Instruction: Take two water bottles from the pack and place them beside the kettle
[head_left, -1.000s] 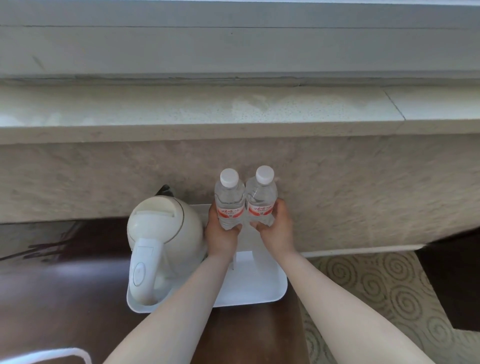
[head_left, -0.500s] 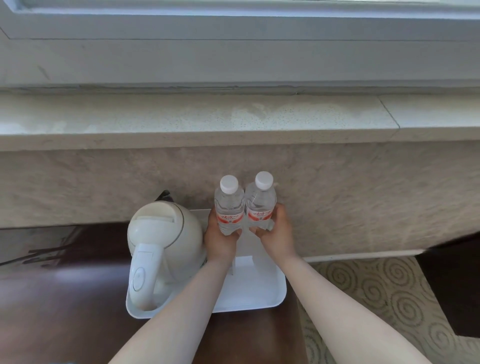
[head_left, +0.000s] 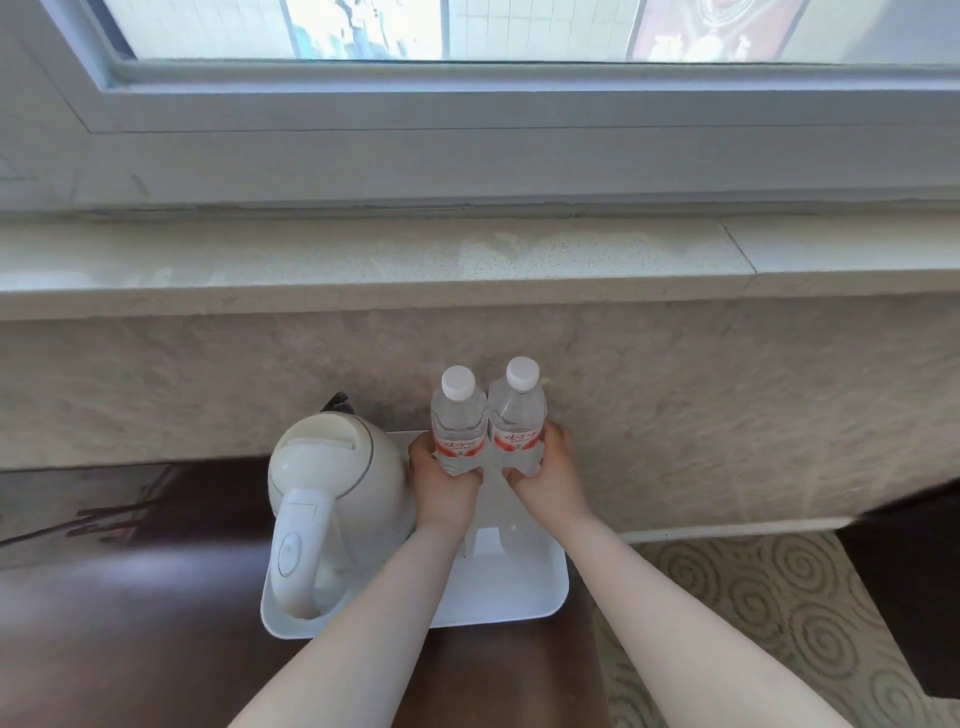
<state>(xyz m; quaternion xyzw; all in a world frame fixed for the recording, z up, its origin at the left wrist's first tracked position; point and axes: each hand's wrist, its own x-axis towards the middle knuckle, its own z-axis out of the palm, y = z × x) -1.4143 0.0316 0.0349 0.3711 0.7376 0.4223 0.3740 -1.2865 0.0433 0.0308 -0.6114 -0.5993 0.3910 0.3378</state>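
Two clear water bottles with white caps and red labels stand upright side by side over the far part of a white tray (head_left: 524, 597). My left hand (head_left: 441, 483) grips the lower body of the left bottle (head_left: 458, 421). My right hand (head_left: 550, 478) grips the right bottle (head_left: 518, 413) the same way. The bottles touch each other. A cream electric kettle (head_left: 332, 499) sits on the tray's left side, just left of my left hand. The bottles' bases are hidden by my hands, so contact with the tray cannot be told. No pack is in view.
The tray rests on a dark wooden table (head_left: 130, 623) against a marble wall under a stone windowsill (head_left: 363, 260). Patterned carpet (head_left: 753, 597) lies to the right, with a dark piece of furniture (head_left: 914, 571) at the far right.
The view has tilted up, bringing the window into sight. The bottles and both hands stay in nearly the same spot beside the kettle.
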